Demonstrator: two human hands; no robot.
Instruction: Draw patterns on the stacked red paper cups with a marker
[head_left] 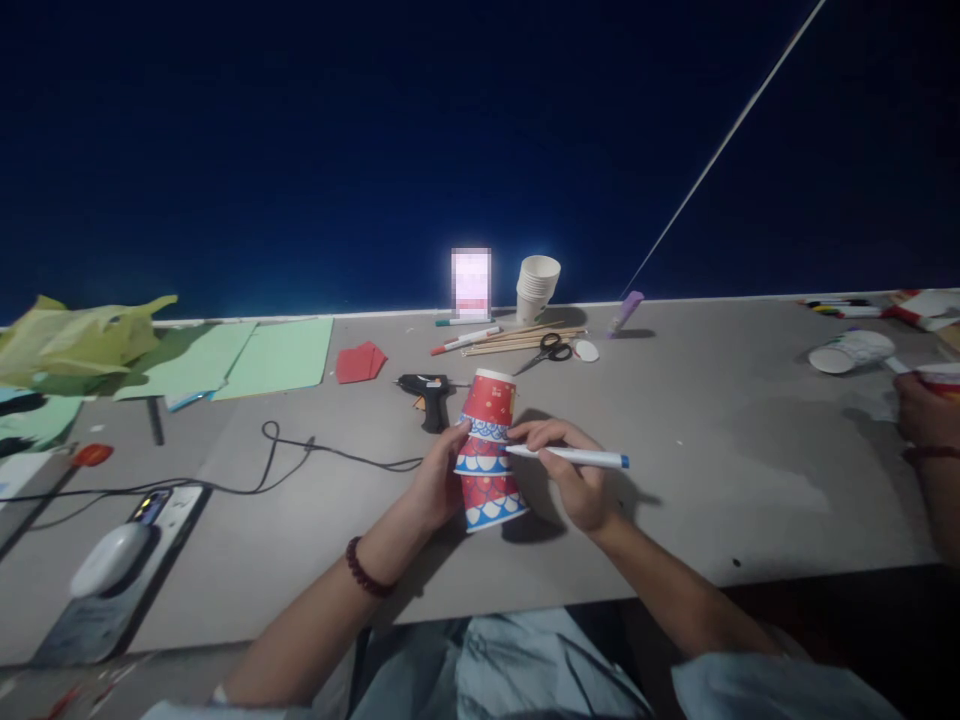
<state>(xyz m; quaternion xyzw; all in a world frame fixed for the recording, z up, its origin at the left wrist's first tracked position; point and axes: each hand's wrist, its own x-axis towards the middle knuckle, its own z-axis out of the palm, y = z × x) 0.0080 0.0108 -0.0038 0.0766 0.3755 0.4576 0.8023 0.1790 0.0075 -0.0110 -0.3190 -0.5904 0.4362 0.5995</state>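
Observation:
In the middle of the head view, a stack of upside-down red paper cups [489, 480] with blue-and-white scalloped rims stands tilted slightly. My left hand [439, 475] is wrapped round its left side, with the fingers partly hidden behind the cups. My right hand [574, 470] pinches a white marker [581, 456] with a blue end cap. The marker's tip meets the right side of the middle cup. Behind the cups a black glue gun [433, 400] lies on the table, its cord running left.
Further back are scissors [553, 348], wooden sticks [517, 340], a stack of white cups [537, 285] and a lit, blurred screen [471, 283]. Green paper [281, 355] and a power strip [169, 530] lie left. At far right, another person's hand [922, 410] holds a reddish object.

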